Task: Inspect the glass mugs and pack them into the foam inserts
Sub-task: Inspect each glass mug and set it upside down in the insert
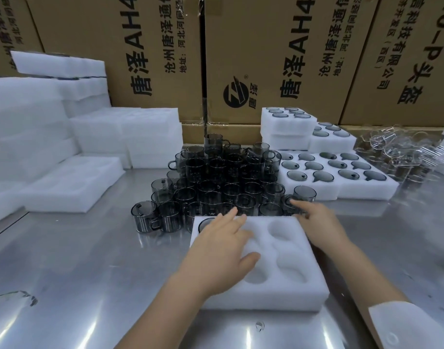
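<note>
One mug sits in the foam insert under our flat, straight-fingered left grip; its other visible pockets are empty. Our right grip, holding nothing, touches the heap of loose mugs just beyond.

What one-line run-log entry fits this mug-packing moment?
stage: packing | left hand: flat on front foam insert | right hand: touching grey mug behind insert | packed mug: far-left pocket

The worktop is polished metal, glossy and streaked with reflections. On it, the foam insert is white, matt and finely grained. Behind the foam insert, the glass mugs are smoky grey, transparent and shiny. Further behind it, the cardboard boxes are brown and matt.
</note>
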